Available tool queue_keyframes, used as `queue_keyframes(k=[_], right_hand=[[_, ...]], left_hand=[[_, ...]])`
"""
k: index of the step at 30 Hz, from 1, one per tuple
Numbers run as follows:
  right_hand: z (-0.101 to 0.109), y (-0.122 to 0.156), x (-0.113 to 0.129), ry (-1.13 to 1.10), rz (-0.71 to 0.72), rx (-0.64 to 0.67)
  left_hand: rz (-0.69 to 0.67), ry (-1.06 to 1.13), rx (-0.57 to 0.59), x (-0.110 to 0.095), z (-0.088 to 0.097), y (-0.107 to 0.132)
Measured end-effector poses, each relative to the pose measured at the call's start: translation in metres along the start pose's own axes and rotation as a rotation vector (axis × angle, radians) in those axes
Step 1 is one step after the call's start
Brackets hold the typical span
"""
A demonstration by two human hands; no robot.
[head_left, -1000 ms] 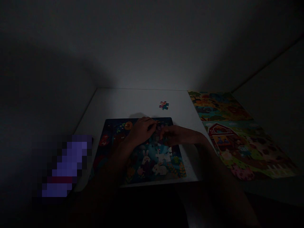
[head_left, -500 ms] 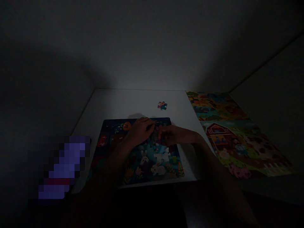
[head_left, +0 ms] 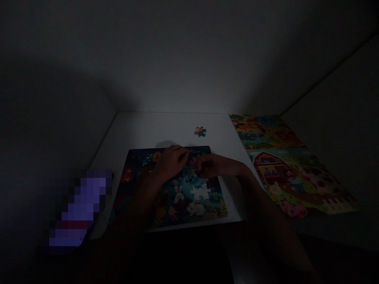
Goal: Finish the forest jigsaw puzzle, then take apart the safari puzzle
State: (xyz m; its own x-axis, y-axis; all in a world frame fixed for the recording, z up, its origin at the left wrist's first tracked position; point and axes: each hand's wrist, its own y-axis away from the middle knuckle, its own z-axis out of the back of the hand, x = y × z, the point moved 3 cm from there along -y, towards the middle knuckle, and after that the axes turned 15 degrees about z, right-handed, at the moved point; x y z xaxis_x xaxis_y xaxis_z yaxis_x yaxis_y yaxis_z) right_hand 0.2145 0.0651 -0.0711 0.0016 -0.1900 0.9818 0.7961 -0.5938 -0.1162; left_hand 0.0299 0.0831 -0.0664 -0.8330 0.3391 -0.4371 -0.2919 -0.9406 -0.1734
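Note:
A dark jigsaw puzzle with white rabbits [head_left: 189, 197] lies on the white table [head_left: 154, 130] in front of me. My left hand [head_left: 170, 161] rests on its upper middle, fingers curled and pressing down. My right hand [head_left: 211, 165] is beside it on the upper right part, fingers pinched together; what they hold is too dark to make out. The two hands nearly touch. A white gap [head_left: 200, 192] in the picture shows just below my right hand. One loose puzzle piece [head_left: 200, 131] sits alone on the table beyond the puzzle.
A finished farm puzzle with a red barn [head_left: 284, 169] lies to the right of the table. A blurred purple object [head_left: 78, 207] sits at the left front corner. Walls close in behind and on both sides. The scene is very dark.
Both hands have stayed on the puzzle's upper part, shifting slightly up and left in the picture as my view moved. The loose piece has not moved.

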Motion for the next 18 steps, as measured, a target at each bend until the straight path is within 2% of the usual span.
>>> queue_keyframes(k=[5, 9, 18], right_hand=[[0.0066, 0.0001, -0.0037, -0.110, 0.050, -0.084], [0.0079, 0.0006, -0.0018, -0.087, 0.080, -0.057], [0.0011, -0.0003, -0.0031, -0.102, 0.014, -0.024]], left_hand=[[0.005, -0.005, 0.000, 0.0017, -0.0011, -0.0008], [-0.002, -0.010, 0.002, 0.0021, -0.0016, -0.0006], [-0.021, 0.001, -0.016, 0.0020, -0.0019, -0.0006]])
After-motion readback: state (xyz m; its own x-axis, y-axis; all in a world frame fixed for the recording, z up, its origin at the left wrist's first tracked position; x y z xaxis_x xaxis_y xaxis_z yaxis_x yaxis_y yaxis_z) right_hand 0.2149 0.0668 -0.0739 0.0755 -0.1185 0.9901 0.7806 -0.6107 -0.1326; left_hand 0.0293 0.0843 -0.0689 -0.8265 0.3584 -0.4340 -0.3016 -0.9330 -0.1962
